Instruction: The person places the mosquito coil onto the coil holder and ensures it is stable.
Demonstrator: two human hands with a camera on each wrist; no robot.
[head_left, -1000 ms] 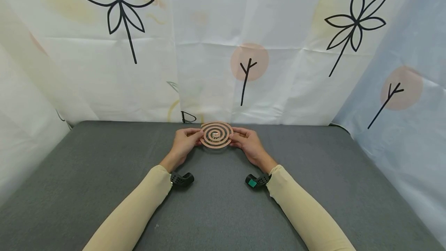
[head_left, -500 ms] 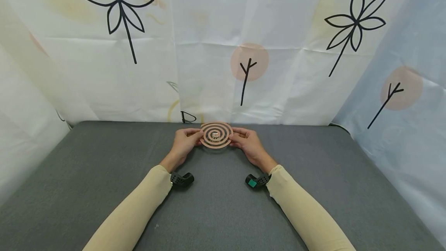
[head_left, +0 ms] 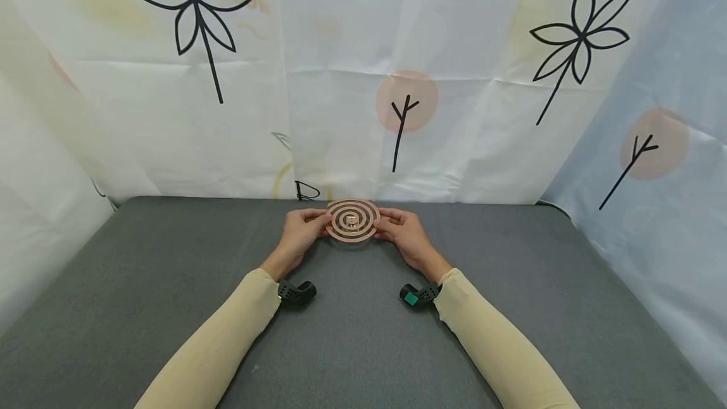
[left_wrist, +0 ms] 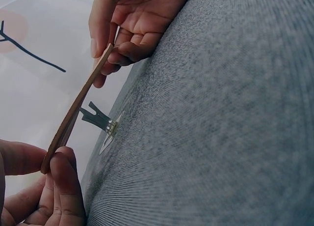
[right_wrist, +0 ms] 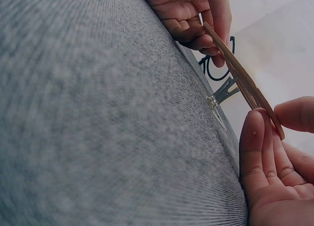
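Observation:
A reddish-brown mosquito coil (head_left: 342, 238) is held level at the far middle of the table. My left hand (head_left: 299, 233) pinches its left edge between thumb and fingers, and my right hand (head_left: 406, 238) pinches the right edge the same way. Seen edge-on in the left wrist view, the coil (left_wrist: 73, 110) bows slightly. Under it a small metal coil stand (left_wrist: 98, 119) rises from a flat base on the table, its forked prong pointing at the coil's underside. The right wrist view also shows the stand (right_wrist: 225, 91); I cannot tell whether its prong touches the coil.
The grey cloth-covered table (head_left: 352, 346) spreads around both forearms. Right behind the coil hangs a white curtain (head_left: 341, 131) with leaf and tree prints, and it continues along both sides. Each wrist wears a black band camera, such as the left one (head_left: 296, 293).

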